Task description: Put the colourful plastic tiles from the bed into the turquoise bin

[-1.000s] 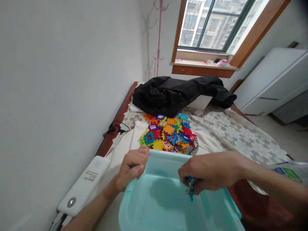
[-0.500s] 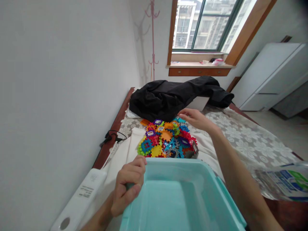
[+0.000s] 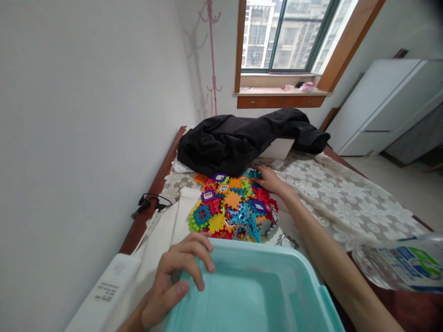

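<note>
A pale turquoise plastic tub (image 3: 242,304) fills the near foreground; the part of its inside in view holds nothing. My left hand (image 3: 183,272) hooks loosely over its far left corner, fingertips on the inner side of the rim. Beyond the tub lies a heap of colourful toothed plastic building tiles (image 3: 232,200), flat squares in orange, yellow, red, blue and purple, some with window grids. My right hand (image 3: 270,179) reaches past the tub to the heap's far right edge. Its fingers are spread and touch teal tiles there, with the fingertips partly hidden.
Black cloth (image 3: 221,143) lies bunched behind the heap. A white power strip (image 3: 107,290) runs along the wall at left, near a black plug and cable (image 3: 152,203). A clear labelled bottle (image 3: 401,263) lies at right. A grey flowered cloth (image 3: 339,193) covers the surface.
My right hand has lowered from above the heap onto its far right edge. My left hand's fingers have loosened and extended over the tub's rim. The view has shifted slightly.
</note>
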Demonstrator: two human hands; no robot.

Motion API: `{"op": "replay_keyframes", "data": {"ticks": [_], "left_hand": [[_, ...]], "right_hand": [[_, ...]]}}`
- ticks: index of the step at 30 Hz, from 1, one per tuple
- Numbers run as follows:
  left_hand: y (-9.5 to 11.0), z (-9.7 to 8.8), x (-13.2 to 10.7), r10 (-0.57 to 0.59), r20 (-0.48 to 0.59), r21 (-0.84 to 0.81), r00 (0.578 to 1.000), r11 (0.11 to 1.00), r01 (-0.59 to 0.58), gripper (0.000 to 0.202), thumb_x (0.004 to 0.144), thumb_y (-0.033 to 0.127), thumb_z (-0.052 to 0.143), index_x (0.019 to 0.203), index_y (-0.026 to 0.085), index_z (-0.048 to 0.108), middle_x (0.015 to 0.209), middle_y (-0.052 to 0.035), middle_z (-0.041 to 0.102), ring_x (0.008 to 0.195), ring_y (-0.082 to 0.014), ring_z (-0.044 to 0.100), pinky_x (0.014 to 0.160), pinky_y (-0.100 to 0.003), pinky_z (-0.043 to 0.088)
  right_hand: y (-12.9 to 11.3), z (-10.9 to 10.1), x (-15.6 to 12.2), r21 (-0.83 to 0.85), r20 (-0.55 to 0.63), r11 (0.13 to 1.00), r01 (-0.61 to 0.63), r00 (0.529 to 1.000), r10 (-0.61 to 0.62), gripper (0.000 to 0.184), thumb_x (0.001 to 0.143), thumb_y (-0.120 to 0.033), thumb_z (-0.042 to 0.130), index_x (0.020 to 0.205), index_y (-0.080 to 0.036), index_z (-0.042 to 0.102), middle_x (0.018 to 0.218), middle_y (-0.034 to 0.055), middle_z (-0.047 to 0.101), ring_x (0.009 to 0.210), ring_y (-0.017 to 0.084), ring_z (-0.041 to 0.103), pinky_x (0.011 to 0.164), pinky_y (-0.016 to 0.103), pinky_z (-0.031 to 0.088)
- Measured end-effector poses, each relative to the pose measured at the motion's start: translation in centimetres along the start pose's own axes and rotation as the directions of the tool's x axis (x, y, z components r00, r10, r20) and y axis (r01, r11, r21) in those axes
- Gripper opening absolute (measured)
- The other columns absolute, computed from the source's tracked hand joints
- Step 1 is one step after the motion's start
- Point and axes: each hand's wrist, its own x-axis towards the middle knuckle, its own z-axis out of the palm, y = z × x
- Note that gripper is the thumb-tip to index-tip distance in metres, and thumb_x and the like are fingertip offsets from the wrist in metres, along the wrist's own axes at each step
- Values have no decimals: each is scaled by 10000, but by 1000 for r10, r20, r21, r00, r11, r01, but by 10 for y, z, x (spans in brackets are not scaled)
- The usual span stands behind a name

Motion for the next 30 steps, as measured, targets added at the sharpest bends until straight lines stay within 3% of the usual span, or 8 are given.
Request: {"op": "replay_keyframes", "data": {"ticks": [2, 5, 10, 13, 17, 22, 25, 30], "left_hand": [[-1, 0, 1, -54, -37, -9, 998, 999, 54, 272, 967, 479, 645, 884, 251, 767, 1098, -95, 749, 1230, -317, 574, 1106, -462, 417], [1, 0, -2, -174, 23, 29, 984, 984, 173, 266, 972, 479, 637, 1048, 265, 773, 1350, -91, 703, 1361, -339, 549, 1161, -469, 383], [2, 0, -15, -365, 7, 117, 931, 925, 362, 335, 1006, 511, 580, 1176, 291, 766, 1406, -73, 719, 1278, -323, 639, 1145, -413, 396], [1, 0, -20, -327, -37, 204, 944, 923, 327, 325, 1012, 494, 572, 1158, 295, 783, 1370, -63, 747, 1240, -311, 660, 1134, -395, 411], [0, 1, -19, -263, -28, 247, 964, 933, 262, 336, 1033, 469, 548, 1152, 268, 789, 1355, -88, 757, 1212, -315, 670, 1118, -412, 433], [1, 1, -16, -233, -8, 235, 972, 945, 228, 340, 1044, 449, 527, 1172, 268, 785, 1362, -87, 755, 1198, -305, 679, 1109, -404, 432], [1, 1, -17, -233, -12, 244, 972, 942, 228, 333, 1042, 442, 530, 1172, 276, 789, 1368, -75, 753, 1204, -296, 678, 1108, -387, 423], [1, 1, -17, -232, -17, 272, 972, 935, 228, 322, 1041, 439, 530, 1158, 299, 795, 1358, -56, 761, 1184, -280, 693, 1093, -368, 425]], "right_hand": [[0, -2, 2, 17, -10, 1000, 15, 1000, -15, 494, 930, -303, 699, 1382, -112, 638, 1357, 200, 678, 1239, 324, 643, 1080, 405, 484], [-2, -4, 3, 47, -31, 999, 28, 999, -27, 354, 947, -326, 680, 1245, -135, 693, 1259, 170, 717, 1155, 303, 674, 1015, 385, 511], [-11, 3, 2, 102, -50, 992, 75, 996, -71, 407, 1029, -403, 556, 1328, -140, 638, 1319, 149, 712, 1203, 272, 666, 1043, 367, 510], [-18, 12, 1, 104, -23, 989, 100, 995, -98, 532, 1030, -476, 541, 1436, -135, 586, 1433, 175, 652, 1289, 302, 619, 1132, 409, 465], [-24, 20, 0, 92, 13, 992, 88, 996, -90, 555, 997, -433, 562, 1449, -113, 590, 1432, 214, 629, 1293, 347, 598, 1147, 456, 442], [-25, 23, 0, 129, 12, 990, 59, 998, -61, 434, 908, -387, 620, 1261, -142, 684, 1253, 172, 683, 1128, 316, 640, 1057, 422, 481], [-23, 23, -1, 193, -37, 981, 36, 999, -30, 398, 814, -345, 655, 1162, -152, 662, 1189, 148, 694, 1082, 306, 628, 1023, 423, 488], [-24, 21, -4, 360, -130, 932, 45, 991, 3, 404, 820, -415, 628, 1144, -174, 618, 1147, 108, 713, 1053, 274, 634, 995, 400, 501]]}}
